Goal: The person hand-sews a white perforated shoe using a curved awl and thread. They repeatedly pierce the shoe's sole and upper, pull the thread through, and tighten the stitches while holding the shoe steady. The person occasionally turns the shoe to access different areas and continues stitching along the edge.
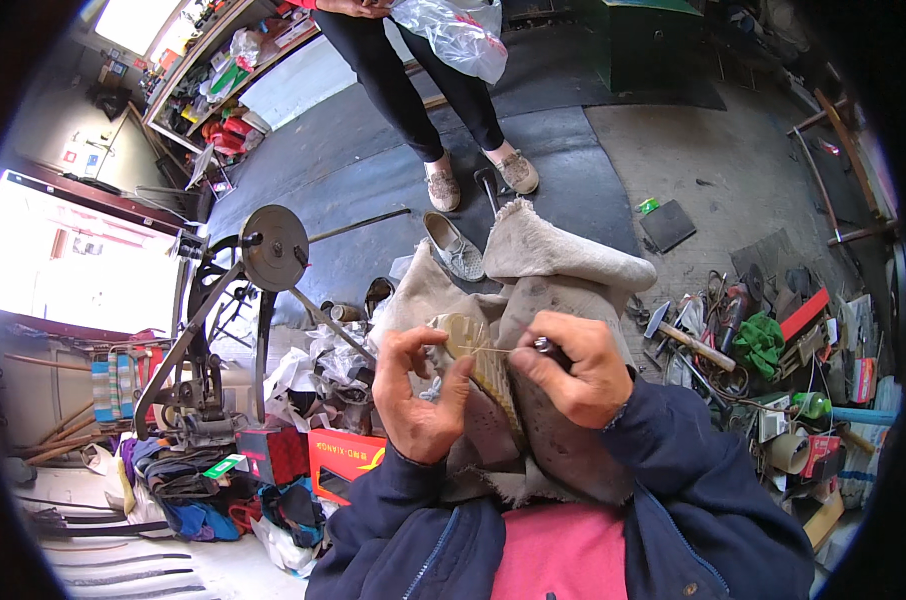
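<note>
A shoe (pixel 501 390) with a pale yellowish, ridged sole rests over my lap, sole showing. My left hand (pixel 413 400) is closed on it, thumb against the sole's edge. From the sole a thin pale thread (pixel 491 349) runs taut toward my right hand (pixel 581 372). That hand is wrapped round the dark handle of an awl (pixel 553 352); its tip is hard to make out. A worn grey-beige cloth apron (pixel 563 300) covers my knees beneath the work. On the floor just past it lies a light grey slip-on shoe (pixel 453 246).
Another person (pixel 413 80) stands ahead, holding a plastic bag (pixel 463 35). A hand-cranked sewing machine (pixel 273 250) stands at left, near a red-orange box (pixel 343 460). At right lie a hammer (pixel 698 343), a green cloth (pixel 760 343), a tape roll (pixel 788 453) and cluttered tools.
</note>
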Tool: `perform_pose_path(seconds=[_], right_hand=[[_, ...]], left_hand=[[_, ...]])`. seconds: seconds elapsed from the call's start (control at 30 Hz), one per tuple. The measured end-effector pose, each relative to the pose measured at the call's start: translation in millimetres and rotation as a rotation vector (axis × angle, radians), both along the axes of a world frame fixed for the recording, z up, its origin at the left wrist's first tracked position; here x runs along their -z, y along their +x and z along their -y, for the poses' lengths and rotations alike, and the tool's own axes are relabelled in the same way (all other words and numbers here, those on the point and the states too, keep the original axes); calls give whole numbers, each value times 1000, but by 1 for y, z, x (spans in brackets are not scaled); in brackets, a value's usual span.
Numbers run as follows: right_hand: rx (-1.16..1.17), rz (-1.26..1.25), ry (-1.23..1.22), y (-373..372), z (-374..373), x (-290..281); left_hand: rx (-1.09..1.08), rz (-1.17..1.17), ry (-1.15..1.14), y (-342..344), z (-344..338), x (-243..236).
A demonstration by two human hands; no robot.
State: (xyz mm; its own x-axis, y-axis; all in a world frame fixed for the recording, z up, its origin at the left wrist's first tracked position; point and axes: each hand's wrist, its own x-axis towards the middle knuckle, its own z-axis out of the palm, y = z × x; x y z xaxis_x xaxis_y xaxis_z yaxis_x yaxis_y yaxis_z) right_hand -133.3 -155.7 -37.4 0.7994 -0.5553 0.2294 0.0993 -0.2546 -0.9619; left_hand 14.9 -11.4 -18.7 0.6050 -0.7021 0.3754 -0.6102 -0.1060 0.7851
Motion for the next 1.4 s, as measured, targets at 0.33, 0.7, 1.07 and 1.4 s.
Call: perform_pose_path(seconds=[0.33, 0.7, 1.07, 1.4], right_hand=[[-207, 308, 1074, 19, -13, 0], [-114, 176, 820, 0, -48, 13], [-147, 87, 684, -8, -17, 5], [31, -69, 181, -5, -20, -3]], left_hand=[[34, -153, 67, -11, 3, 8], [213, -501, -112, -13, -2, 17], [173, -299, 698, -28, -99, 25], [79, -847, -565, -44, -72, 35]])
